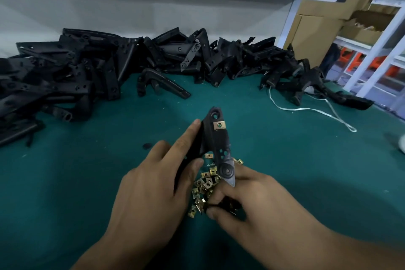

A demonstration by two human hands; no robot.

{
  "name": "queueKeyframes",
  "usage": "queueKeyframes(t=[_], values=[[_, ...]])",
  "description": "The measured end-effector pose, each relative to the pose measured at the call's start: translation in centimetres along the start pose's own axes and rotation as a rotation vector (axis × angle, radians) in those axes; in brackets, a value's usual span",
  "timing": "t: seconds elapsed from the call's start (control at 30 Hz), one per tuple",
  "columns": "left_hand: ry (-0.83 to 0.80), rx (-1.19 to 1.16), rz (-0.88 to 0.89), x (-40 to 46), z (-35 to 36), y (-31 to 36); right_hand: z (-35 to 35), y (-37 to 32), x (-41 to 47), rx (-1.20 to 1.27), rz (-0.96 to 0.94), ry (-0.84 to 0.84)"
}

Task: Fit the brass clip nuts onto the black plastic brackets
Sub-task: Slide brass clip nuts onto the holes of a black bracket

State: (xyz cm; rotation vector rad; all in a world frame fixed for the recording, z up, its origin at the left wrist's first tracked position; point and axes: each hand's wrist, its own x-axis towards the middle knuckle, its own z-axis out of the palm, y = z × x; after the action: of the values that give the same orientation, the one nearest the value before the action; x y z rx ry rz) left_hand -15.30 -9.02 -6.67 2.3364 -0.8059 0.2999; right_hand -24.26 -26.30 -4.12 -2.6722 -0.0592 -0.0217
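Observation:
My left hand [162, 184] grips a black plastic bracket [215, 144] and holds it tilted above the table. One brass clip nut [219, 125] sits clipped on the bracket near its far end. Under the bracket lies a small heap of loose brass clip nuts [205, 184] on the green mat. My right hand [243, 195] is over the right side of that heap with its fingers curled down among the nuts; a dark piece shows under its fingertips, and what they pinch is hidden.
A long pile of black plastic brackets [109, 66] runs along the back of the green table [76, 171]. A single bracket [162, 85] lies apart in front of it. A white cord [313, 109] trails at the right, near cardboard boxes [317, 19] and white shelving.

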Motion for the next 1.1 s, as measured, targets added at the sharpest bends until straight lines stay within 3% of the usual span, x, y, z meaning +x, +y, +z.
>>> queueKeyframes(t=[0.1,0.2,0.3,0.53,0.83,0.93,1.1], values=[[0.01,-0.026,-0.009,0.0,-0.2,-0.1,0.0,0.1,-0.2,0.116,0.045,0.092],[0.013,-0.051,0.009,-0.1,-0.4,0.0,-0.9,0.2,-0.6,0.353,0.241,0.194],[-0.016,-0.052,0.046,-0.2,-0.5,0.0,-2.4,0.1,-0.5,0.699,0.349,0.161],[-0.044,-0.062,0.074,-0.3,-0.7,0.2,-4.6,0.0,-1.1,1.163,0.33,0.066],[-0.096,-0.04,0.105,-0.5,-0.4,0.1,-4.5,1.3,-2.7,1.137,0.192,0.117],[-0.087,-0.018,0.091,-0.5,-0.2,0.3,-4.8,2.3,-3.3,1.09,0.217,0.086],[-0.083,-0.023,0.086,-0.4,0.1,0.6,-4.4,3.2,-3.3,1.23,0.32,0.128]])
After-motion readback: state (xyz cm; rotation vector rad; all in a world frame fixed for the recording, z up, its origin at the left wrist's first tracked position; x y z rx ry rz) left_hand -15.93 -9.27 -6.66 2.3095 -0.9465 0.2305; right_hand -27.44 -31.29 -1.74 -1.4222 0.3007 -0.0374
